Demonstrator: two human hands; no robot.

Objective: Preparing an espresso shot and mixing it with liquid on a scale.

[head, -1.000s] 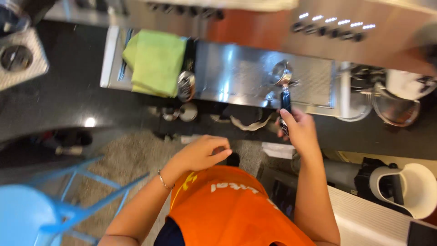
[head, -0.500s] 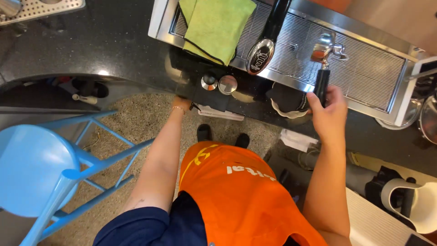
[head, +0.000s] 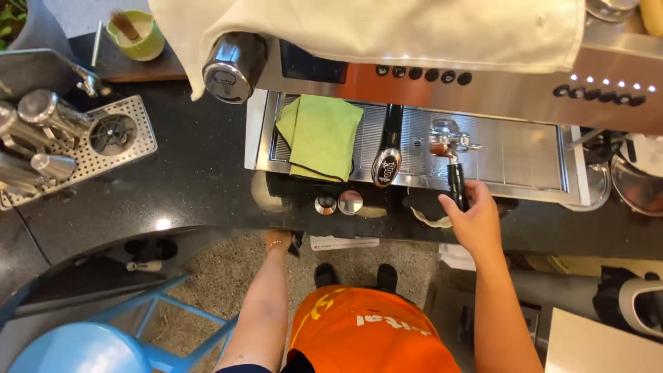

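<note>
One view only, from a camera worn on the head. Looks almost straight down along the body, so the orange apron fills the bottom middle and the shoes and speckled floor show below the edge of the dark worktop. Faces forward over the coffee machine, whose drip tray runs across the upper half. Close enough to take in both arms at full reach: right hand at centre right, left hand at the worktop edge. Blue stool at bottom left, rack of metal jugs at far left. No second view to share anything with.
</note>
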